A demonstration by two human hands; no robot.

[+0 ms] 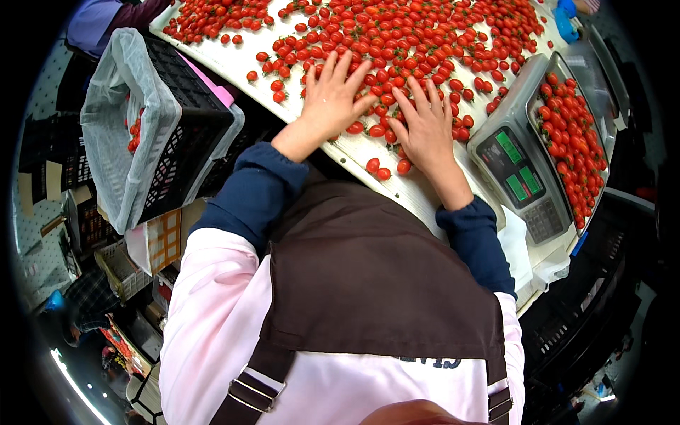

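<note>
- Bench: white, reaching from the upper left to the right of the view, its near edge slanting past the person's front.
- Apron: dark brown, filling the lower middle, over a pale pink top.
- Tomatoes: small, red, oval, some with green stalks, spread thickly over the bench beyond and between the hands, thinner toward its left edge.
- Crate: black, mesh-sided, left of the bench; a clear liner hangs over its rim, and a few tomatoes show inside.
- Scale: grey, at the right of the bench, with three lit green readouts and a keypad.
- Pan: on the scale, heaped with tomatoes.
- Sleeve covers: navy, one on each forearm, gathered at the wrist.
- Co-worker's sleeve: dark maroon, at the top left.
- Left grip: a bare hand, back upward, unclosed; fingers spread and pointing away, thumb toward the right, among the nearer tomatoes.
- Right grip: likewise bare and unclosed, fingers fanned over the tomatoes, thumb toward the left; what lies under the palm is hidden.
- Three stray tomatoes: near the bench's front edge, left of the right wrist.
</note>
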